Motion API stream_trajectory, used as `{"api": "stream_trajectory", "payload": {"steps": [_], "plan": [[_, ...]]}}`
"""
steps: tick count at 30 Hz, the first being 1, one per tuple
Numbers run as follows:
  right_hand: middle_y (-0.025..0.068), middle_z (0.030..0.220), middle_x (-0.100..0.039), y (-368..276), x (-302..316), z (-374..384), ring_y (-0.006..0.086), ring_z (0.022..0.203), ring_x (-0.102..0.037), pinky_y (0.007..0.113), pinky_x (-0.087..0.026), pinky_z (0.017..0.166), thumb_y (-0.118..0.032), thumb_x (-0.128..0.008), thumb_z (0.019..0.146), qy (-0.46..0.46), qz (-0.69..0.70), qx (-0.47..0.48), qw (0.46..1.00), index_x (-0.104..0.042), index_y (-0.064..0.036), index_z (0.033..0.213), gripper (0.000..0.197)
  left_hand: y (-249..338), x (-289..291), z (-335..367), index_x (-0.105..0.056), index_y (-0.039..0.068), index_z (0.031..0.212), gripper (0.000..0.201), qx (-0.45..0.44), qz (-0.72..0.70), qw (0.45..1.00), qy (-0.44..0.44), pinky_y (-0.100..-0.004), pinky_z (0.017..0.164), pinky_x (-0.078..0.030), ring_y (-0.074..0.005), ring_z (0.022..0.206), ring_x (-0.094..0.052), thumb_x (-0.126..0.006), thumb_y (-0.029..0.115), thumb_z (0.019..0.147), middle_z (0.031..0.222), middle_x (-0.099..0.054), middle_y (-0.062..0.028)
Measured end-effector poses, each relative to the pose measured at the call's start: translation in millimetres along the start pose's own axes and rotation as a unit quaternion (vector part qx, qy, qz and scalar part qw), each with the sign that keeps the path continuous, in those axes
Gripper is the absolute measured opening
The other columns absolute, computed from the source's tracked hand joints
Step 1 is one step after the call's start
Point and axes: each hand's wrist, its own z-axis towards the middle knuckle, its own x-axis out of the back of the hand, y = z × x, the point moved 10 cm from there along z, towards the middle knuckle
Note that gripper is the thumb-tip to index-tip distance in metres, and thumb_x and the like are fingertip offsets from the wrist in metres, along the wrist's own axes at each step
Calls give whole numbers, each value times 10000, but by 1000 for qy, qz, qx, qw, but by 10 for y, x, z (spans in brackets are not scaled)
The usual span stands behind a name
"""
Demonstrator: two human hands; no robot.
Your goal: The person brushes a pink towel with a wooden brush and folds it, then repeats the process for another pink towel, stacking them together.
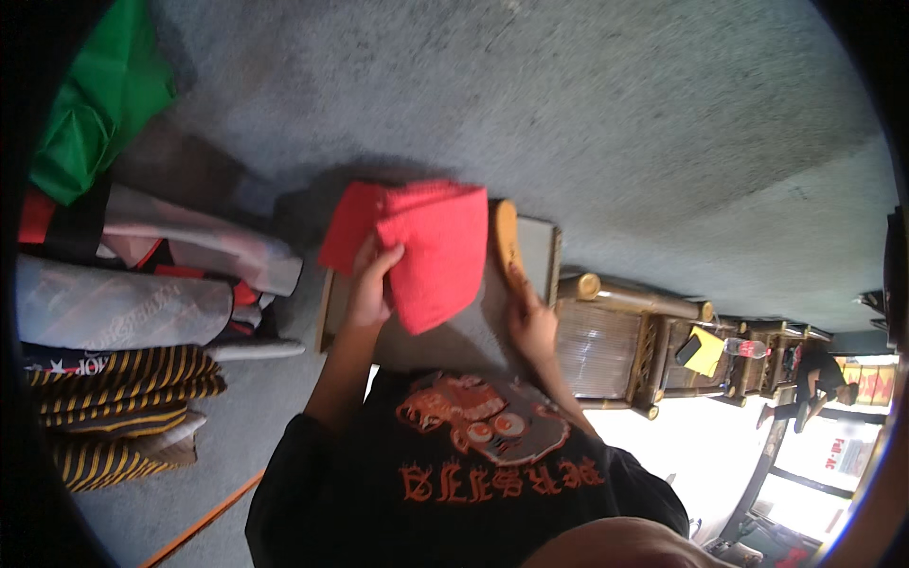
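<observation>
While the left hand (372,284) pinches a folded, bright-red cloth (438,248) above a grey, brown-edged board (540,254), thumb in front, other fingers hidden, the right hand (533,329) wraps a curved, tan, wooden-looking tool (507,235); the cloth looks light and limp, best gripped through its layers.
</observation>
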Motion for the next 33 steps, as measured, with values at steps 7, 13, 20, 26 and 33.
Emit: {"api": "stream_trajectory", "payload": {"steps": [7,13,20,26,33], "plan": [[222,1006,-647,-122,36,80,340,777,-668,400,-530,652,-140,-549,908,-4,21,18,1000,-456,-229,1367,477,-117,-115,-86,-487,84,1270,422,114,-301,944,-67,-392,938,-450,-230,1101,-562,-469,321,922,1217,-568,-93],[161,1268,-577,-229,262,-2,240,1040,-635,325,-510,835,-75,-529,933,27,152,118,981,-497,-76,1324,392,-64,-138,-207,-419,71,1316,482,66,-166,984,9,-399,921,-463,-225,1086,-562,-581,243,896,1227,-544,-85],[197,1164,-617,-673,898,-142,237,930,-654,306,-507,785,11,-538,876,108,197,192,955,-534,-18,1255,381,143,-136,-235,-426,59,1255,473,-55,-18,996,67,-373,926,-453,-207,1082,-545,-643,56,834,1211,-529,-89],[189,944,-646,-1128,335,-239,227,694,-619,313,-501,641,43,-572,850,-51,241,239,939,-558,-85,1279,448,-65,-151,-307,-407,49,1295,490,-86,-34,994,63,-369,941,-443,-206,1114,-531,-608,44,848,1234,-517,-98],[193,877,-641,-769,424,-164,219,671,-616,319,-496,647,-1,-579,876,7,161,169,973,-542,-149,1313,462,-89,-235,-395,-420,41,1285,465,-25,-60,997,48,-378,942,-440,-206,1099,-532,-605,78,861,1216,-526,-108]]}}
